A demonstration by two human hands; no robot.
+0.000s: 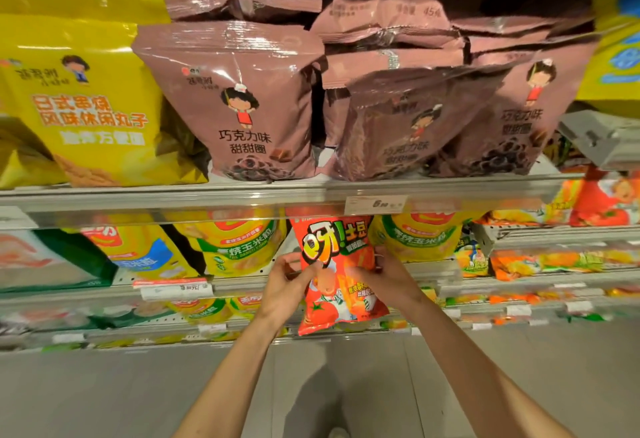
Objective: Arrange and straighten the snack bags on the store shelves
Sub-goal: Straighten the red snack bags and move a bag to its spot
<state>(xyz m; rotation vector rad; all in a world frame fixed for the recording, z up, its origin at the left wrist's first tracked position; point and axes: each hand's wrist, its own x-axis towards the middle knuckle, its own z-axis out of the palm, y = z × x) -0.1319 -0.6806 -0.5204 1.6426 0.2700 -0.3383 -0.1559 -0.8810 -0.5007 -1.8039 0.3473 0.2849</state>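
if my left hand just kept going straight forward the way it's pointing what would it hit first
Probably the yellow corn snack bags on the shelf behind, up past the red snack bag that the left hand grips; depth is hard to judge here.

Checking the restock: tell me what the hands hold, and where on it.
Both hands hold one red snack bag: the left hand grips its left edge, the right hand its right edge, about mid-height.

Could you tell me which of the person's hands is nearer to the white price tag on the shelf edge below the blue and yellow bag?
The left hand. It grips the red snack bag just right of the price tag; the right hand holds the bag's far side.
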